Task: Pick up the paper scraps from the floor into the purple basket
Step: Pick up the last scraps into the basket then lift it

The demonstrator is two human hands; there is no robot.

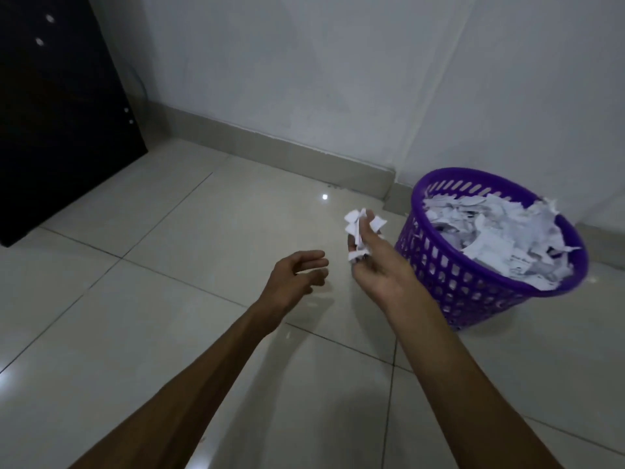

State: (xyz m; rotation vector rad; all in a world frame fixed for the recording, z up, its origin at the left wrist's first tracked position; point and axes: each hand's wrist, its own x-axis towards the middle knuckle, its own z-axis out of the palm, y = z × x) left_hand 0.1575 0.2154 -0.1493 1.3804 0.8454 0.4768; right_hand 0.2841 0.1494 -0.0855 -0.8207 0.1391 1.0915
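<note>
**Head view: a loose handful beside a heaped basket**

Head camera looks down on a tiled floor (169, 333) near a wall corner. The right hand (375, 265) is raised with its fingers curled round a bunch of paper scraps (360, 228), white corners sticking out above and below the grip. It sits just left of the purple basket (473, 292), not yet over the rim. The left hand (297, 275) hangs near it, fingers loosely curled and holding nothing, the two hands close but apart.

The basket stands on the floor near the wall corner, already heaped with torn paper (507, 238) that rises above the rim on the right side. A tiny white fleck (288, 334) lies on the tile beneath the left forearm; it may be a leftover scrap, though it is too small to be sure.

Risks, as I judge them:
- Pieces poking from the grip could slip out before the hand clears the rim and land back on the floor.
- Dropping onto a heap this high may let scraps slide over the edge.
- The basket looks light; a knock from the hand could tip or shift it.
- The small fleck could be overlooked.
</note>
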